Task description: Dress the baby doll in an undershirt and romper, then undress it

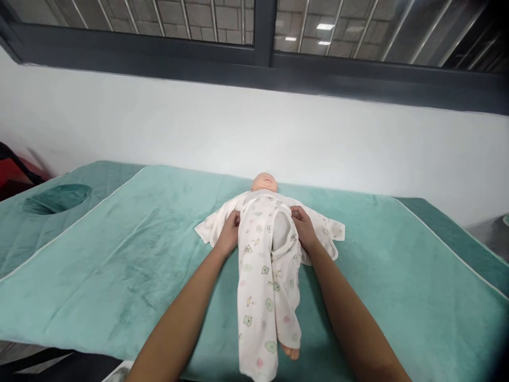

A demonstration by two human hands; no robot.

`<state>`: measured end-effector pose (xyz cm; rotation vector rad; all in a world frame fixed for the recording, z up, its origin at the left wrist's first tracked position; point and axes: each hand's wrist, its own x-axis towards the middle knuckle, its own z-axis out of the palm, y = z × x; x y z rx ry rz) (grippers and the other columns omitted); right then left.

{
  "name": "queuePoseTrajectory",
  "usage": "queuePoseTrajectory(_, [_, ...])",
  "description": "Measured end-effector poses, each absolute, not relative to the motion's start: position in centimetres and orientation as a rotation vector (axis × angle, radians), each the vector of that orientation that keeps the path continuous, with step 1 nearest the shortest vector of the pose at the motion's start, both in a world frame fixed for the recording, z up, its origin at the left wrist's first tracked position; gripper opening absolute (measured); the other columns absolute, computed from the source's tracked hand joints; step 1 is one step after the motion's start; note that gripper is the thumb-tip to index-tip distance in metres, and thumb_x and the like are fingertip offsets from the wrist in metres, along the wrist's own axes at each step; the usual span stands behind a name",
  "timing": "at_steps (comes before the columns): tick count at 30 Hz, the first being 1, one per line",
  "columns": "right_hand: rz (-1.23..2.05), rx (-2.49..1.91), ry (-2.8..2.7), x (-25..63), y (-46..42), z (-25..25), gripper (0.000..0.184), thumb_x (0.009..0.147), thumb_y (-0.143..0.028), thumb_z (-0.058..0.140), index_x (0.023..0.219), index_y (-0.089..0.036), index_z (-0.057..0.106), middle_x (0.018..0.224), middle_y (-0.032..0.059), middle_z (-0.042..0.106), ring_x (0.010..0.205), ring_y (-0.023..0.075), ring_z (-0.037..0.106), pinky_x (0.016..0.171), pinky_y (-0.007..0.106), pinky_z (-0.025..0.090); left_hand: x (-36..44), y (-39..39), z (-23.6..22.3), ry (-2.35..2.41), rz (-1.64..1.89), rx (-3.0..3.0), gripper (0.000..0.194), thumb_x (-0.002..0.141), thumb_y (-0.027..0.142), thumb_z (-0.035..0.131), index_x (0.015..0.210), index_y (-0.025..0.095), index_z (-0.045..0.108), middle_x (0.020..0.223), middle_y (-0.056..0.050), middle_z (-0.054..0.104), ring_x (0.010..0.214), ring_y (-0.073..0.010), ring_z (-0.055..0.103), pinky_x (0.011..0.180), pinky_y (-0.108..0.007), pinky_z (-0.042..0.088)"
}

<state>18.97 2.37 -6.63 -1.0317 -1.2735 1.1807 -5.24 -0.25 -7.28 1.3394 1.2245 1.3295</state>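
Observation:
A baby doll (264, 182) lies on its back on a green padded bed, head towards the wall. It wears a white long-sleeved baby top (318, 220) with the sleeves spread out. White baby trousers (256, 270) with green and pink animal prints cover its belly and legs; an oval opening at the crotch shows something pale inside. One bare foot (291, 351) pokes out of a trouser leg, while the other foot is hidden. My left hand (229, 232) is closed on the trousers' left side near the waist. Opposite it, my right hand (304, 227) pinches their right edge.
The green bed cover (99, 249) reaches to the white wall (222, 127), with a face hole (59, 199) at its left end. Above the wall runs a dark window frame (262, 32) with bars behind the glass. A red and black object (18, 175) stands at far left.

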Motion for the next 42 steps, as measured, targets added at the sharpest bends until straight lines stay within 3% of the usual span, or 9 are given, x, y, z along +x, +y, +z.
queuePoseTrajectory(7, [1.208, -1.035, -1.254, 18.9, 2.1, -5.9, 0.027, 0.076, -0.044, 0.06, 0.092, -0.022, 0.064, 0.09, 0.001, 0.069, 0.081, 0.0191, 0.061, 0.075, 0.031, 0.047, -5.6, 0.6, -8.6, 1.368, 1.394, 1.406, 0.021, 0.071, 0.02, 0.057, 0.092, 0.021, 0.054, 0.081, 0.003, 0.053, 0.075, -0.0137, 0.05, 0.071, -0.026, 0.041])
queuePoseTrajectory(13, [1.514, -0.985, -1.133, 20.4, 2.7, -5.9, 0.026, 0.065, -0.034, 0.074, 0.084, -0.021, 0.063, 0.075, -0.0011, 0.064, 0.067, 0.0157, 0.057, 0.065, 0.029, 0.045, -5.8, 0.6, -8.8, 1.376, 1.371, 1.425, 0.021, 0.071, 0.019, 0.054, 0.091, 0.021, 0.057, 0.078, 0.003, 0.053, 0.072, -0.0137, 0.049, 0.069, -0.026, 0.04])
queuePoseTrajectory(18, [1.508, -1.036, -1.25, 21.5, 2.6, -6.0, 0.029, 0.064, -0.037, 0.078, 0.082, -0.021, 0.061, 0.073, -0.002, 0.062, 0.064, 0.015, 0.055, 0.062, 0.028, 0.044, -5.8, 0.5, -8.6, 1.405, 1.346, 1.436, 0.017, 0.073, 0.019, 0.053, 0.089, 0.021, 0.058, 0.078, 0.002, 0.057, 0.072, -0.0143, 0.051, 0.069, -0.026, 0.042])
queuePoseTrajectory(22, [1.359, -1.046, -1.343, 21.1, 2.2, -6.1, 0.029, 0.078, -0.05, 0.067, 0.082, -0.022, 0.059, 0.077, -0.0014, 0.062, 0.067, 0.0156, 0.055, 0.064, 0.029, 0.043, -6.0, 0.3, -7.9, 1.502, 1.4, 1.564, 0.018, 0.081, 0.019, 0.05, 0.093, 0.021, 0.063, 0.086, -0.001, 0.063, 0.083, -0.0176, 0.057, 0.079, -0.031, 0.045])
queuePoseTrajectory(25, [1.053, -1.15, -1.518, 20.5, 2.2, -5.8, 0.025, 0.084, -0.047, 0.059, 0.083, -0.022, 0.058, 0.08, 0.0009, 0.063, 0.074, 0.0186, 0.057, 0.071, 0.031, 0.044, -6.0, 0.7, -6.6, 1.463, 1.543, 1.737, 0.02, 0.088, 0.023, 0.05, 0.1, 0.021, 0.066, 0.106, -0.006, 0.063, 0.101, -0.0192, 0.058, 0.093, -0.034, 0.044])
queuePoseTrajectory(30, [0.494, -1.105, -1.817, 19.4, 2.7, -4.9, 0.019, 0.095, -0.04, 0.042, 0.092, -0.024, 0.053, 0.12, 0.009, 0.064, 0.109, 0.0246, 0.058, 0.09, 0.037, 0.043, -5.2, 3.0, -3.9, 1.316, 1.353, 1.814, 0.022, 0.089, 0.039, 0.057, 0.1, 0.021, 0.066, 0.111, -0.007, 0.062, 0.104, -0.0202, 0.058, 0.094, -0.034, 0.044])
queuePoseTrajectory(36, [0.211, -1.474, -2.028, 18.0, 6.4, -2.9, 0.024, 0.097, -0.043, 0.039, 0.1, -0.024, 0.054, 0.079, 0.0059, 0.066, 0.07, 0.0256, 0.058, 0.065, 0.032, 0.035, -4.8, 4.7, -2.7, 1.345, 1.132, 1.792, 0.035, 0.08, 0.051, 0.063, 0.071, 0.02, 0.051, 0.078, 0.0, 0.055, 0.075, -0.016, 0.051, 0.068, -0.028, 0.04])
queuePoseTrajectory(40, [0.179, -1.509, -2.113, 16.7, 9.0, -2.4, 0.016, 0.094, -0.035, 0.044, 0.095, -0.023, 0.055, 0.074, 0.0057, 0.064, 0.068, 0.0247, 0.055, 0.063, 0.031, 0.029, -5.6, 5.6, -3.9, 1.344, 1.19, 1.641, 0.031, 0.081, 0.038, 0.06, 0.064, 0.021, 0.039, 0.065, 0.003, 0.049, 0.067, -0.0147, 0.049, 0.062, -0.027, 0.037])
queuePoseTrajectory(42, [0.294, -1.523, -2.038, 16.3, 9.5, -2.9, 0.015, 0.092, -0.035, 0.046, 0.091, -0.023, 0.055, 0.071, 0.0035, 0.062, 0.067, 0.023, 0.054, 0.063, 0.03, 0.03, -5.9, 6.3, -4.9, 1.332, 1.325, 1.479, 0.025, 0.08, 0.027, 0.055, 0.066, 0.022, 0.036, 0.067, 0.002, 0.054, 0.07, -0.0151, 0.055, 0.064, -0.027, 0.04])
